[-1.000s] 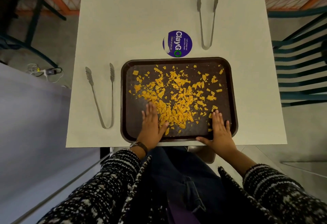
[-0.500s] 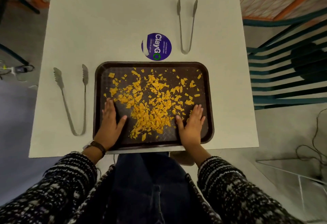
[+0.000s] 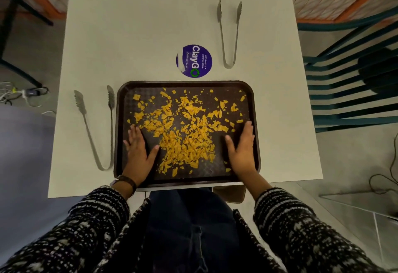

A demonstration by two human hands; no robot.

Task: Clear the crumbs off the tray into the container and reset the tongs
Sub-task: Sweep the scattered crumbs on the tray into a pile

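A dark brown tray (image 3: 187,84) lies at the near edge of a white table (image 3: 150,25), strewn with several orange crumbs (image 3: 183,135). My left hand (image 3: 139,151) rests flat on the tray's left part, fingers straight, thumb beside the crumb heap. My right hand (image 3: 242,147) rests flat on the tray's right part, fingers straight. The heap lies between both hands. One pair of metal tongs (image 3: 98,126) lies on the table left of the tray. A second pair of tongs (image 3: 229,33) lies beyond the tray at the far right. A brown container (image 3: 230,193) shows partly under the table's near edge.
A round purple sticker (image 3: 194,61) is stuck to the table just beyond the tray. A green slatted chair (image 3: 353,79) stands to the right of the table. Cables (image 3: 23,95) lie on the floor at the left.
Both hands have spread apart to the tray's left and right sides. The right hand has slid forward along the right part. The crumbs are more gathered toward the middle.
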